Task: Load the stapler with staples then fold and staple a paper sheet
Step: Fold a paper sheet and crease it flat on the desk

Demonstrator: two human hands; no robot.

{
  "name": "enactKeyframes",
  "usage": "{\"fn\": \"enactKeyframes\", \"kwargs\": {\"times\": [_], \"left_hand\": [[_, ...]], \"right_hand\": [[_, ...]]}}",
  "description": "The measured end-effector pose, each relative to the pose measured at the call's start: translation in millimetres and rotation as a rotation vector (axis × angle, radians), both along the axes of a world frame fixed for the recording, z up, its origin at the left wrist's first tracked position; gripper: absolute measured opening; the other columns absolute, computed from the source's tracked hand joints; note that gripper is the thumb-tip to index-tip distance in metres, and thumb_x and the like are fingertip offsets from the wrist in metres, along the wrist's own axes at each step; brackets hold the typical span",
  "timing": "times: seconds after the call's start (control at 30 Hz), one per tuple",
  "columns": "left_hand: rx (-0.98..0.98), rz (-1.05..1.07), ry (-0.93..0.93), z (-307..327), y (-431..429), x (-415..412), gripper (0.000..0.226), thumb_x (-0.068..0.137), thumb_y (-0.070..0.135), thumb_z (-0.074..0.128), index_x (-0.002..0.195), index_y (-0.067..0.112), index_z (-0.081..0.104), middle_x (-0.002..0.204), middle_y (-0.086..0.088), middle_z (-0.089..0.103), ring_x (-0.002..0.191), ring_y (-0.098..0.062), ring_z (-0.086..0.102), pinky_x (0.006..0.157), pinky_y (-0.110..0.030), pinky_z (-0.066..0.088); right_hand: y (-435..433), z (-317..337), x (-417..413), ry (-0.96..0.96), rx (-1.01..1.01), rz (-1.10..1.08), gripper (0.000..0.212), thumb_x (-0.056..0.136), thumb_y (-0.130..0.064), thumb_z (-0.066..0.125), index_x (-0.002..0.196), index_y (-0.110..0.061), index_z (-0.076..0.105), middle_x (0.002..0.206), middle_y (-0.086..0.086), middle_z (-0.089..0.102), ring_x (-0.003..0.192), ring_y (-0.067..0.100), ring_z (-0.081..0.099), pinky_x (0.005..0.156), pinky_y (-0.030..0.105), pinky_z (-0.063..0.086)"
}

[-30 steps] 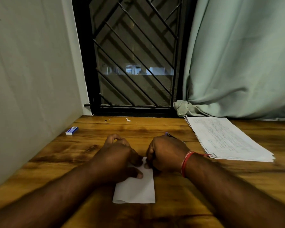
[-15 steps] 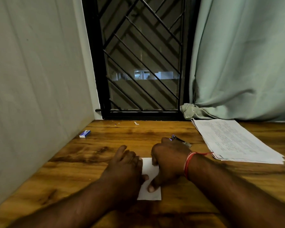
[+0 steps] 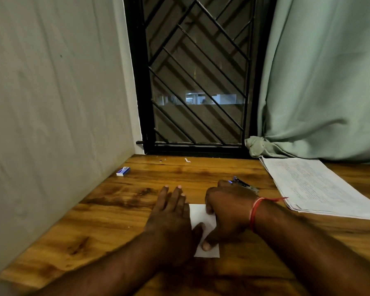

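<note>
The left hand (image 3: pixel 171 216), fingers straight, flattens the folded paper (image 3: pixel 199 214) while the right hand (image 3: pixel 229 210) thumbs its edge, curled fingers' grasp unclear; uneven pressure could skew the crease.

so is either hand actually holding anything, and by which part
Left hand lies flat on the folded paper, gripping nothing. Right hand presses its thumb on the paper's near end; whether its curled fingers hold the stapler behind it cannot be told.
</note>
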State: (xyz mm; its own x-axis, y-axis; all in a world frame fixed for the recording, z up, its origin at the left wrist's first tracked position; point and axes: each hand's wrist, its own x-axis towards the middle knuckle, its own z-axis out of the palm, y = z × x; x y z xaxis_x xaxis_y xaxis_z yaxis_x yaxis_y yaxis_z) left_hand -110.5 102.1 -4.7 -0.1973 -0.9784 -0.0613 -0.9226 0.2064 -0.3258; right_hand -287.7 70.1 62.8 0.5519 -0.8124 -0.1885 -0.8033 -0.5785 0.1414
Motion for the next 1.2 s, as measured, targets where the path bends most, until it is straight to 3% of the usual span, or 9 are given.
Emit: {"fn": "enactKeyframes", "kwargs": {"times": [0.27, 0.7, 0.8, 0.87, 0.97, 1.03, 1.07, 1.13, 1.2], "left_hand": [[-0.001, 0.006, -0.094, 11, 3, 3, 0.071, 0.114, 0.054, 0.017, 0.172, 0.017, 0.003, 0.179, -0.007, -0.019, 0.159, -0.034, -0.036, 0.126, -0.064, -0.025], [-0.021, 0.072, 0.090, 6, 4, 41, 0.061, 0.113, 0.056, 0.008, 0.170, 0.041, -0.006, 0.180, 0.001, -0.017, 0.161, -0.030, -0.033, 0.126, -0.062, -0.026], [-0.032, 0.066, 0.167, 0, 5, 55, 0.069, 0.105, 0.061, -0.009, 0.171, 0.043, 0.000, 0.182, 0.004, -0.006, 0.166, -0.026, -0.021, 0.128, -0.058, -0.025], [-0.097, 0.049, 0.254, -6, 8, 62, 0.084, 0.096, 0.065, -0.020, 0.171, 0.042, 0.011, 0.182, 0.008, 0.005, 0.168, -0.021, -0.008, 0.130, -0.053, -0.021], [-0.211, 0.008, 0.439, -4, 11, 60, 0.069, 0.108, 0.064, 0.005, 0.166, 0.040, 0.033, 0.178, 0.015, 0.023, 0.166, -0.010, 0.011, 0.132, -0.040, -0.011], [-0.140, -0.165, 0.506, -3, 14, 49, 0.075, 0.104, 0.076, 0.011, 0.163, 0.041, 0.039, 0.174, 0.019, 0.031, 0.163, -0.003, 0.019, 0.129, -0.025, -0.004], [-0.074, -0.259, 0.507, -5, 16, 42, 0.077, 0.100, 0.079, 0.014, 0.163, 0.042, 0.039, 0.172, 0.026, 0.028, 0.159, 0.008, 0.018, 0.123, -0.014, -0.003], [0.042, -0.312, 0.575, -5, 22, 34, 0.058, 0.104, 0.061, 0.033, 0.161, 0.051, 0.028, 0.156, 0.051, 0.011, 0.133, 0.042, 0.001, 0.107, 0.008, -0.005], [0.065, -0.314, 0.597, -3, 23, 39, 0.056, 0.113, 0.046, 0.041, 0.162, 0.057, 0.015, 0.155, 0.052, -0.002, 0.130, 0.044, -0.009, 0.107, 0.009, -0.005]], "right_hand": [[-3, -3, -1, 0.014, 0.027, -0.013, 0.092, 0.068, -0.088, 0.080, 0.130, -0.023, 0.066, 0.128, -0.002, 0.064, 0.122, 0.024, 0.050, 0.101, 0.045, 0.053], [-2, -5, -1, -0.040, 0.058, -0.074, 0.092, 0.064, -0.089, 0.082, 0.127, -0.025, 0.067, 0.124, -0.003, 0.063, 0.117, 0.022, 0.052, 0.096, 0.044, 0.058], [-1, -5, -1, -0.048, 0.064, -0.077, 0.092, 0.066, -0.086, 0.084, 0.132, -0.024, 0.066, 0.127, -0.002, 0.063, 0.120, 0.023, 0.054, 0.098, 0.044, 0.059], [0, -4, 0, -0.034, 0.057, -0.070, 0.092, 0.067, -0.085, 0.084, 0.134, -0.024, 0.066, 0.129, -0.001, 0.063, 0.122, 0.023, 0.054, 0.100, 0.044, 0.058], [-1, -5, 1, -0.013, 0.032, -0.052, 0.091, 0.067, -0.086, 0.082, 0.131, -0.024, 0.067, 0.128, -0.002, 0.063, 0.121, 0.023, 0.053, 0.101, 0.045, 0.057], [-2, -5, 0, -0.015, 0.016, -0.036, 0.091, 0.067, -0.087, 0.082, 0.130, -0.023, 0.067, 0.128, -0.002, 0.063, 0.122, 0.023, 0.052, 0.101, 0.045, 0.056], [-2, -5, -1, -0.016, 0.011, -0.027, 0.092, 0.067, -0.087, 0.082, 0.131, -0.022, 0.066, 0.129, -0.002, 0.063, 0.123, 0.023, 0.052, 0.101, 0.044, 0.055], [-2, -3, -2, -0.015, 0.014, -0.018, 0.093, 0.068, -0.086, 0.083, 0.134, -0.022, 0.065, 0.132, -0.002, 0.062, 0.125, 0.023, 0.051, 0.102, 0.043, 0.054], [-2, -2, -3, -0.027, 0.030, -0.024, 0.094, 0.068, -0.085, 0.083, 0.136, -0.023, 0.065, 0.132, -0.002, 0.061, 0.125, 0.023, 0.051, 0.102, 0.043, 0.054]]}}
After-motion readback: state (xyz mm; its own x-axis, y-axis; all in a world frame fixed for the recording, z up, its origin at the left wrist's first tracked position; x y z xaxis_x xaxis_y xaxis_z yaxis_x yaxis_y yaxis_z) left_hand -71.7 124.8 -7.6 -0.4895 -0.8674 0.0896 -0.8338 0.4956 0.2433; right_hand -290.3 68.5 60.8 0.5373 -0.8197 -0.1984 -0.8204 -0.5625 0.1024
